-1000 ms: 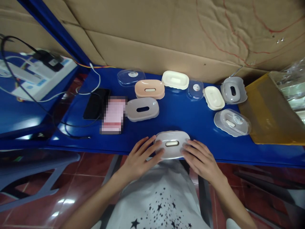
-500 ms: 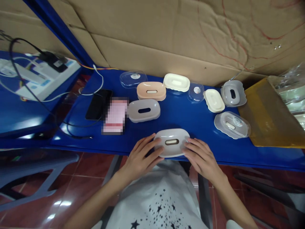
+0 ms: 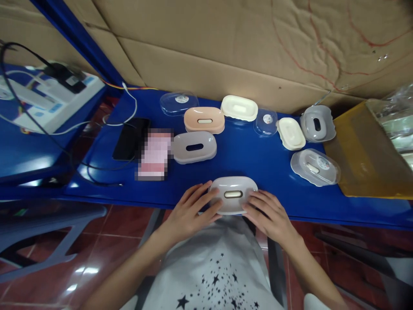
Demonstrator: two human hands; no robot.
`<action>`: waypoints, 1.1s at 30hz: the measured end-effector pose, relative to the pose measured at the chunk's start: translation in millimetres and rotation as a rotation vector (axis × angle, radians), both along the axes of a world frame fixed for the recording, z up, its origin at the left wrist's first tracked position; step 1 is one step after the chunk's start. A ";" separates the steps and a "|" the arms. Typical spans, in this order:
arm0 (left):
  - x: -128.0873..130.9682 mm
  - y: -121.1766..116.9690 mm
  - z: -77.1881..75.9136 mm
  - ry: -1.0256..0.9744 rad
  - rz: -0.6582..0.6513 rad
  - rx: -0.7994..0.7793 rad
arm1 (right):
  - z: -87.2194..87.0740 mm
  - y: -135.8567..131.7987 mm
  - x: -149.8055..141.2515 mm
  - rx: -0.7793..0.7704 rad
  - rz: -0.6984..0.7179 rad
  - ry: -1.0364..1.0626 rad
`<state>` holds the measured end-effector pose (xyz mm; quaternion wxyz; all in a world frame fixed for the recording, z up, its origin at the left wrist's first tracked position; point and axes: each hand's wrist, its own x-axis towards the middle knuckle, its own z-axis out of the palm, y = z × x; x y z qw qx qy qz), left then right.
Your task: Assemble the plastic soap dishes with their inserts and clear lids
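At the table's front edge lies a pale grey oval soap dish (image 3: 232, 183), with a cream piece showing through its centre slot. My left hand (image 3: 190, 212) grips its left end, fingertips over the rim. On the opposite end, my right hand (image 3: 270, 216) holds the rim in the same way. Thumbs are mostly hidden. Beyond them sit another grey soap dish (image 3: 180, 148) with an open slot and a peach soap dish (image 3: 193, 120) with a cream piece in its slot. A cream oval part (image 3: 229, 107) is behind.
Clear lids (image 3: 167, 103) lie at the back. Toward the right are a small cream part (image 3: 287, 131), a grey holder (image 3: 318, 114) and a lidded grey dish (image 3: 301, 172), beside a cardboard box (image 3: 358, 172). Phones (image 3: 124, 144), cables and a power strip (image 3: 58, 112) occupy the left.
The right fingers have shifted slightly inward and down along the dish's right end. Both hands keep hold; the camera view has moved a little.
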<state>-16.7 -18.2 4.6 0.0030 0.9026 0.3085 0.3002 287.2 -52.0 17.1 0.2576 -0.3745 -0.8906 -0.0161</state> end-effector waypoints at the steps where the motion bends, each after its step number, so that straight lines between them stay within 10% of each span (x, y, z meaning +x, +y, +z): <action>1: -0.5 -0.4 -0.8 0.006 -0.004 0.005 | -2.2 -1.0 0.2 0.004 0.003 -0.001; 19: 3.9 3.4 -0.4 0.035 0.034 -0.061 | 3.3 -1.5 -3.6 -0.026 -0.008 -0.042; 22: 10.0 10.3 3.5 0.041 0.137 -0.082 | 24.9 25.6 13.9 -0.056 -0.079 -0.072; 26: 17.2 21.0 4.2 0.002 0.173 -0.085 | 44.4 105.9 26.5 0.001 -0.507 -0.045; 30: 17.4 24.9 2.4 -0.057 0.158 -0.117 | 35.9 173.6 4.5 -0.129 -0.772 -0.228; 33: 13.5 24.5 2.1 -0.114 0.138 -0.151 | 24.8 171.9 -9.0 -0.166 -0.756 -0.275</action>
